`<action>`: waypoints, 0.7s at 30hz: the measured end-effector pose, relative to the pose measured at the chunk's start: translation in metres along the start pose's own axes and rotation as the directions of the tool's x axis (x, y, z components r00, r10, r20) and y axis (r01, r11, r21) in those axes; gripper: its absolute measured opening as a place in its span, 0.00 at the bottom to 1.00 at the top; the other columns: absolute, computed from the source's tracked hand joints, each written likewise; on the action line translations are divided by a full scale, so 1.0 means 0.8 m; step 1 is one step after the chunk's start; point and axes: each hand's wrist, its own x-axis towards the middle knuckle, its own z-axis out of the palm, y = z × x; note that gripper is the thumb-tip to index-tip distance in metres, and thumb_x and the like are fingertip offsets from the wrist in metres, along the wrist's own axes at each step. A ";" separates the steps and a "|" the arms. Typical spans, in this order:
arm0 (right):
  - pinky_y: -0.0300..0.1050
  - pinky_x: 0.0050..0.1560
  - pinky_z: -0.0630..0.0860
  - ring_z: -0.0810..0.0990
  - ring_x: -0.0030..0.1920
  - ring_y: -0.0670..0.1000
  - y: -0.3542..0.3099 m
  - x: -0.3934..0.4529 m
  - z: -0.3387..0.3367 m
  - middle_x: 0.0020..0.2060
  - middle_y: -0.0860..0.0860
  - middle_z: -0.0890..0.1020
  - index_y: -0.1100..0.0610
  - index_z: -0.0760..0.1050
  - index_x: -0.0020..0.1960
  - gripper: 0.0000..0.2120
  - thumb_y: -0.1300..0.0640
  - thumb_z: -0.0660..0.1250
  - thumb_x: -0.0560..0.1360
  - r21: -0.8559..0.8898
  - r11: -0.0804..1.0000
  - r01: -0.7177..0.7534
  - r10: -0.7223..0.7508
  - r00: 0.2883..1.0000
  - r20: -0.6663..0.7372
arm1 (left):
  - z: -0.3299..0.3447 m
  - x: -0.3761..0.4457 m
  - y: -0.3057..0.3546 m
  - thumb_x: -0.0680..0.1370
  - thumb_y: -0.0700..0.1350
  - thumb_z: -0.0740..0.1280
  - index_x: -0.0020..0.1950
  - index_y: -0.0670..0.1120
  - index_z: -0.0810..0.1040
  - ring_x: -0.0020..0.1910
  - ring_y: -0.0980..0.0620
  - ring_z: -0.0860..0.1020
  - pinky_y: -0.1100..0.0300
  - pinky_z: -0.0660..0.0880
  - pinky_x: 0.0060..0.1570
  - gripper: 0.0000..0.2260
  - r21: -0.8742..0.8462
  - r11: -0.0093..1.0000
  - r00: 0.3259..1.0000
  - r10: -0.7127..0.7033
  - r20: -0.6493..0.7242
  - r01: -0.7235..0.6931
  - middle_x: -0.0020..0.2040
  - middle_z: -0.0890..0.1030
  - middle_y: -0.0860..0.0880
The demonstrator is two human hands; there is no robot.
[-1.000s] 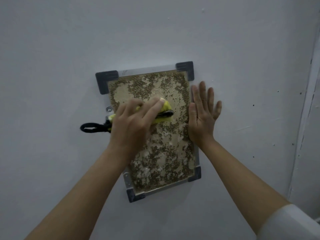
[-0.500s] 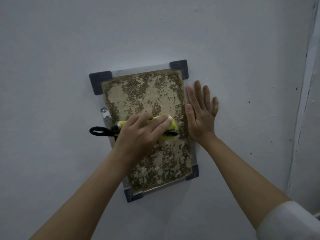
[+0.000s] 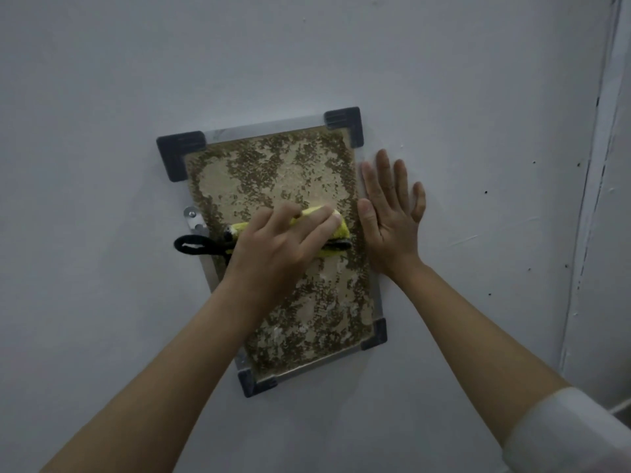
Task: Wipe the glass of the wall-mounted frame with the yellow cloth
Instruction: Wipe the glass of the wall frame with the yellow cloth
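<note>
The frame (image 3: 273,247) hangs on the pale wall (image 3: 102,97), a tall rectangle with dark corner caps and a mottled brown and tan picture behind its glass (image 3: 269,172). The left hand (image 3: 276,247) lies over the middle of the glass with its fingers (image 3: 321,221) bent down over the yellow cloth (image 3: 339,230), pressing it flat against the pane. The cloth shows beyond the fingertips as a yellow fold with a dark edge beneath it, and more yellow peeks out by the thumb side. From under that same side a black loop (image 3: 191,245) sticks out past the frame's left edge and lies against the wall; it looks attached to the cloth, though the join is hidden by the hand. Just above the loop sits a small metal bracket (image 3: 193,216) on the frame's left edge.

The right hand (image 3: 389,220) is flat and spread, fingers straight and pointing up, holding nothing. Its thumb (image 3: 367,213) rests along the frame's right edge, just beside the cloth's tip, while the other fingers lie on bare wall. A white sleeve (image 3: 563,435) covers the right upper arm
</note>
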 end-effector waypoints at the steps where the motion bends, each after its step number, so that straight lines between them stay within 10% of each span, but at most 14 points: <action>1: 0.59 0.68 0.42 0.47 0.72 0.47 0.000 -0.001 0.000 0.71 0.47 0.52 0.47 0.49 0.71 0.22 0.48 0.46 0.78 -0.001 1.000 0.004 -0.004 1.000 -0.003 | -0.001 -0.001 0.000 0.71 0.39 0.73 0.58 0.44 0.80 0.47 0.47 0.69 0.55 0.68 0.39 0.16 0.003 0.999 0.999 0.048 0.014 -0.048 0.57 0.81 0.48; 7: 0.60 0.68 0.42 0.47 0.72 0.48 -0.001 -0.002 -0.004 0.72 0.47 0.51 0.46 0.49 0.71 0.22 0.48 0.46 0.79 -0.003 1.000 0.007 -0.007 1.000 0.001 | -0.015 -0.015 0.000 0.75 0.38 0.59 0.54 0.46 0.82 0.41 0.48 0.79 0.60 0.72 0.33 0.15 -0.022 0.979 0.975 0.204 0.090 -0.203 0.52 0.83 0.50; 13: 0.58 0.69 0.42 0.47 0.72 0.47 -0.002 -0.001 -0.003 0.72 0.47 0.51 0.46 0.49 0.71 0.22 0.48 0.46 0.78 -0.011 1.000 -0.005 0.006 1.000 0.015 | -0.011 -0.002 -0.008 0.70 0.38 0.74 0.58 0.43 0.80 0.46 0.47 0.68 0.54 0.70 0.38 0.18 -0.013 0.999 0.999 -0.051 -0.016 0.051 0.56 0.81 0.47; 21: 0.56 0.69 0.41 0.46 0.72 0.47 0.001 0.000 0.000 0.72 0.47 0.51 0.46 0.49 0.71 0.22 0.47 0.45 0.78 -0.016 1.000 0.002 -0.002 1.000 0.012 | 0.000 0.009 0.003 0.73 0.39 0.64 0.58 0.44 0.79 0.46 0.47 0.70 0.54 0.67 0.38 0.14 0.010 0.999 0.999 -0.049 -0.022 0.049 0.56 0.81 0.48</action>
